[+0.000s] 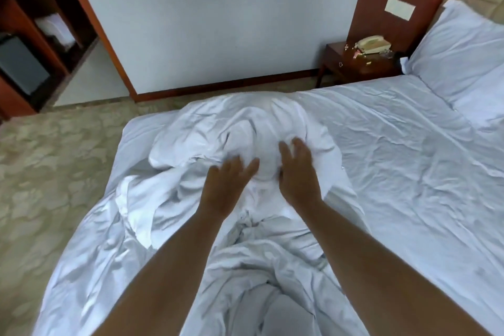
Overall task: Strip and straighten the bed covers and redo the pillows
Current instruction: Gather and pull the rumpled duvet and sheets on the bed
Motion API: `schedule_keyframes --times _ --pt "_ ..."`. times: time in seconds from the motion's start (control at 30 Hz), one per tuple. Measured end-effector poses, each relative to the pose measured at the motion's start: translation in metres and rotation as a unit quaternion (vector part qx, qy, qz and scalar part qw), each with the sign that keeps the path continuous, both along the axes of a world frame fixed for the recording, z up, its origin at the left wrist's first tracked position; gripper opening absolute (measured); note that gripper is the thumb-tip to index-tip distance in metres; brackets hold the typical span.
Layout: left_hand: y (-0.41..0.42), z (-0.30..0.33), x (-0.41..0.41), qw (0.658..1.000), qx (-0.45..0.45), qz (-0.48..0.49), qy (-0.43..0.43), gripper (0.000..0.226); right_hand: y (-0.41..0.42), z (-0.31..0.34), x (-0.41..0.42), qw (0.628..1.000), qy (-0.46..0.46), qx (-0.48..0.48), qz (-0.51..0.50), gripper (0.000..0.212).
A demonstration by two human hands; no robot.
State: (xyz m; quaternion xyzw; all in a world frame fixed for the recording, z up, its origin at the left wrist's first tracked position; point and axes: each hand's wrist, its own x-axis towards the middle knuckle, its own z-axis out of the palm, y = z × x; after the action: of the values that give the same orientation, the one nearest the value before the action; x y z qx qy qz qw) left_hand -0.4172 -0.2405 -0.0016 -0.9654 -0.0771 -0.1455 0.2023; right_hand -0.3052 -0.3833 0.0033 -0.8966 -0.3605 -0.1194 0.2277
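A: Left to right, quick. What's left of the bed?

B: Patterned beige carpet [41,172], mottled. Past it, up from the bed's far-left corner, a reddish wooden shelf unit [24,43] with something white folded in one compartment and a dark box lower down. Smooth pale wall [218,22] runs behind the bed's far edge, with a dark wood skirting.

A: And the bed itself?

B: Your bed [409,172] has a white fitted sheet, thin cotton look, fine creases all over. On its left half sits the bunched duvet cover [207,128], white, soft, heaped in rounded folds, trailing toward you in twisted ridges over the near edge.

A: Your hands?

B: Your left hand [226,185] is on the near side of that heap, fingers spread and mostly straight, fingertips pressing into the cloth; motion blur at the tips, so I can't tell if anything's pinched. Your right hand [298,172] is just beside it, also on the heap, fingers loosely extended and slightly curved over a rounded bulge, resting on fabric, not clearly closed round it. Both forearms are bare.

A: Right of that?

B: Flat wrinkled sheet, then a white pillow [461,57] at the bed's right end, plump, rectangular, smooth case. Beside the pillow, off the bed's far edge, is a dark wooden nightstand [354,63] with a cream telephone [372,43] and small scattered bits. Above it is a wood panel with a pale wall switch plate [400,8].
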Motion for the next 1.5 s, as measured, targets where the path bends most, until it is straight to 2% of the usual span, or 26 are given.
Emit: schedule_keyframes --times 0.03,0.1,0.13,0.2,0.3,0.4,0.53,0.6,0.67,0.73,0.77,0.87,0.97,1.0,1.07,1.13,1.2,1.23,1.27,1.37,1.43,1.5 --pt "-0.001 -0.015 -0.006 0.993 -0.078 0.026 0.09 0.088 -0.005 -0.013 -0.003 0.992 0.066 -0.109 0.009 0.064" --pt "-0.008 -0.052 -0.017 0.932 -0.176 0.062 0.31 0.096 -0.014 -0.038 -0.008 0.932 0.215 -0.29 0.003 0.075" --pt "-0.013 -0.065 -0.02 0.905 -0.195 0.062 0.373 0.093 -0.017 -0.046 -0.011 0.909 0.243 -0.34 -0.002 0.076" --pt "-0.023 -0.078 -0.023 0.894 -0.198 0.045 0.4 0.089 -0.022 -0.056 -0.016 0.89 0.241 -0.386 -0.005 0.074" --pt "-0.028 -0.085 -0.027 0.912 -0.171 0.034 0.372 0.084 -0.025 -0.063 -0.021 0.892 0.203 -0.403 -0.019 0.077" --pt "-0.026 -0.082 -0.039 0.931 -0.175 0.015 0.322 0.071 -0.024 -0.063 -0.031 0.908 0.187 -0.373 -0.035 0.078" --pt "-0.033 -0.07 -0.068 0.97 -0.182 -0.044 0.153 0.047 -0.039 -0.069 -0.061 0.931 0.144 -0.33 -0.058 0.088" --pt "-0.039 -0.071 -0.091 0.974 -0.204 -0.018 0.092 0.049 -0.055 -0.079 -0.083 0.923 0.177 -0.337 -0.051 0.098" --pt "-0.048 -0.076 -0.119 0.963 -0.257 0.049 0.066 0.047 -0.071 -0.099 -0.111 0.885 0.255 -0.39 -0.01 0.093" --pt "-0.059 -0.084 -0.146 0.925 -0.334 0.16 0.086 0.049 -0.082 -0.112 -0.143 0.836 0.333 -0.434 0.043 0.078" --pt "-0.064 -0.089 -0.157 0.902 -0.353 0.215 0.12 0.056 -0.087 -0.115 -0.155 0.831 0.36 -0.422 0.046 0.074" --pt "-0.083 -0.094 -0.181 0.841 -0.412 0.297 0.184 0.083 -0.093 -0.106 -0.168 0.855 0.38 -0.353 0.009 0.082" --pt "-0.1 -0.093 -0.195 0.811 -0.464 0.329 0.139 0.099 -0.092 -0.092 -0.164 0.848 0.409 -0.336 -0.015 0.098" --pt "-0.104 -0.092 -0.202 0.786 -0.494 0.351 0.12 0.106 -0.093 -0.088 -0.167 0.837 0.428 -0.341 -0.014 0.095" --pt "-0.099 -0.089 -0.21 0.717 -0.566 0.39 0.113 0.121 -0.093 -0.088 -0.175 0.825 0.434 -0.362 -0.014 0.072" --pt "-0.096 -0.084 -0.224 0.674 -0.595 0.416 0.137 0.129 -0.098 -0.089 -0.193 0.824 0.42 -0.38 0.007 0.053" --pt "-0.099 -0.083 -0.236 0.633 -0.625 0.438 0.129 0.126 -0.108 -0.091 -0.206 0.834 0.39 -0.389 0.034 0.043" --pt "-0.103 -0.081 -0.241 0.626 -0.629 0.445 0.12 0.117 -0.112 -0.09 -0.211 0.841 0.369 -0.392 0.043 0.041" --pt "-0.109 -0.079 -0.244 0.64 -0.618 0.441 0.12 0.101 -0.116 -0.086 -0.214 0.848 0.346 -0.399 0.049 0.042" --pt "-0.133 -0.065 -0.248 0.72 -0.537 0.396 0.191 0.062 -0.129 -0.08 -0.218 0.861 0.31 -0.4 0.06 0.052" --pt "-0.153 -0.054 -0.251 0.772 -0.465 0.361 0.239 0.045 -0.14 -0.078 -0.226 0.864 0.316 -0.383 0.08 0.04" --pt "-0.17 -0.046 -0.258 0.818 -0.403 0.33 0.244 0.039 -0.152 -0.074 -0.235 0.873 0.298 -0.376 0.086 0.032"
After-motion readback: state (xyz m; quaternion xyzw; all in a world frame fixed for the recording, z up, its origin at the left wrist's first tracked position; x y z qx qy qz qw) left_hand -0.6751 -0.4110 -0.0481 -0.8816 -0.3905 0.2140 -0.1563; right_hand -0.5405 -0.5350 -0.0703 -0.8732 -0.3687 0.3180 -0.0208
